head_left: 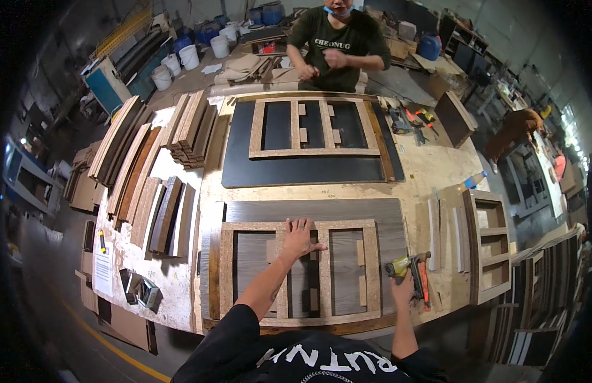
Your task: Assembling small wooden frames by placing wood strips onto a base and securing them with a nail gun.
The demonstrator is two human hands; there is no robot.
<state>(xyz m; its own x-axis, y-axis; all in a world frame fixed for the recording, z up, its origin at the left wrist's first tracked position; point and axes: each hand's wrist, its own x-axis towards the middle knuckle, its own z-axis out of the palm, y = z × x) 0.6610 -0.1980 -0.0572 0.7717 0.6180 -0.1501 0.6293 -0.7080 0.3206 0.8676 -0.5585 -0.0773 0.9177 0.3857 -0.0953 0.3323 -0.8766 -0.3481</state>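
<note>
A chipboard frame with upright dividers (pixel 326 273) lies on a grey wood-grain panel (pixel 388 214) at the near side of the table. My left hand (pixel 298 239) rests on the frame's far rail, fingers spread, with nothing in it. Small chipboard blocks (pixel 362 290) sit along the dividers. At the frame's right, my right hand (pixel 403 290) is closed round a yellow-green and black nail gun (pixel 397 267). Part of the tool's grip is hidden by the hand. Just beside it lies an orange-and-black tool (pixel 425 284).
Across the table a similar chipboard frame (pixel 315 153) lies on a black panel (pixel 242 169); a person (pixel 337 48) stands behind it. Stacked board strips (pixel 194 131) fill the left. More tools (pixel 411 121), a bottle (pixel 475 179) and an upright divided frame (pixel 487 246) are at the right.
</note>
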